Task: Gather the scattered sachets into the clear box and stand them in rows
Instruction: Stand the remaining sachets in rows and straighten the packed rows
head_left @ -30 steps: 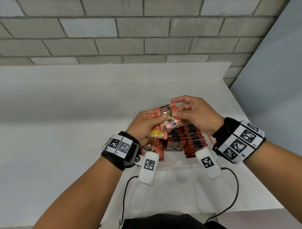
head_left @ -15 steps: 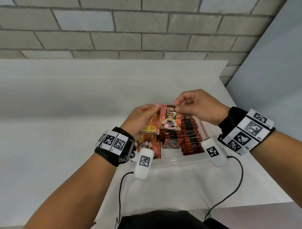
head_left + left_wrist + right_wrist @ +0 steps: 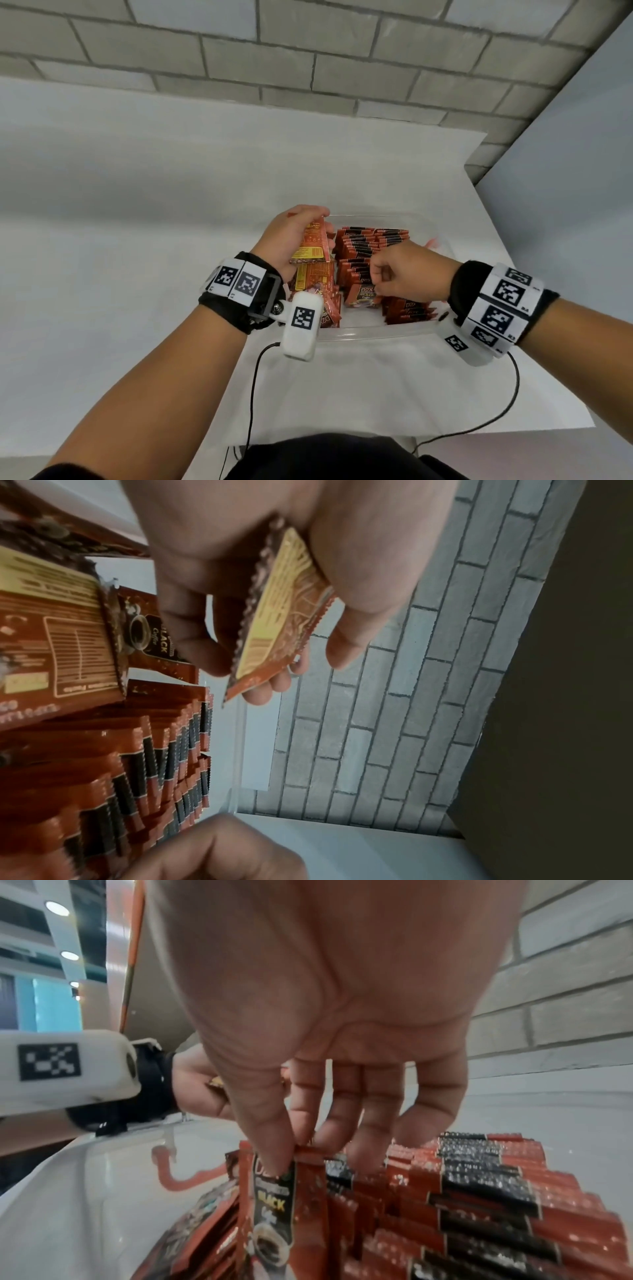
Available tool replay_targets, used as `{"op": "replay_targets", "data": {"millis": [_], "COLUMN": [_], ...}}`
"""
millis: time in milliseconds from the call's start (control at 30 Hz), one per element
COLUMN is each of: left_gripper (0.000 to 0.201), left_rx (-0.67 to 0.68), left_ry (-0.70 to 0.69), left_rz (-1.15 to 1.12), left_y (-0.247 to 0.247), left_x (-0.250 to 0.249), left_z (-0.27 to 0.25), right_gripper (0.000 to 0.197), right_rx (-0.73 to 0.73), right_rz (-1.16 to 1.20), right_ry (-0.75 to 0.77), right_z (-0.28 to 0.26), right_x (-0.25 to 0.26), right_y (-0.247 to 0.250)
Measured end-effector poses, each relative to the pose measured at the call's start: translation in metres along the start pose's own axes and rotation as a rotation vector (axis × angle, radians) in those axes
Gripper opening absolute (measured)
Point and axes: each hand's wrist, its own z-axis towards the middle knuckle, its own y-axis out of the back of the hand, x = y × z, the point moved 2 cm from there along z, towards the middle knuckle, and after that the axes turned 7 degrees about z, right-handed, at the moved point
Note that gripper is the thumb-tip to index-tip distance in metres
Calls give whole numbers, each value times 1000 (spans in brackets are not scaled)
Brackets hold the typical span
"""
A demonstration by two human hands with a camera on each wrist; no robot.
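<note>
Two grips were live: your right hand (image 3: 407,274) pinched one sachet (image 3: 274,1199) by its top edge at the near end of the standing rows (image 3: 371,245) inside the clear box (image 3: 376,334), while your left hand (image 3: 291,236) clutched spare sachets (image 3: 274,615) just beside, so pressing down unevenly risked toppling neighbours below your fingertips.

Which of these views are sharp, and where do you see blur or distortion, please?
Head view: evenly lit and sharp, the brick wall bowed by the wide lens. Left wrist view: dim, the held sachet soft, the picture turned sideways. Right wrist view: the right hand fills the frame, the sachet rows smeared.
</note>
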Motion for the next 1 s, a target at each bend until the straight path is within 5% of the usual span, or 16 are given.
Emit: {"op": "replay_targets", "data": {"millis": [367, 533, 1000], "left_gripper": [14, 14, 13], "left_rx": [12, 1, -9], "left_ry": [-9, -12, -18], "left_rz": [16, 13, 27], "left_y": [-1, -1, -3], "left_x": [0, 0, 0], "left_z": [-1, -2, -3], "right_gripper": [28, 11, 11], "right_rx": [133, 183, 179], "right_rz": [-248, -321, -371], "right_ry": [-38, -40, -75], "right_z": [10, 12, 17], "right_x": [7, 12, 7], "right_y": [-6, -8, -13]}}
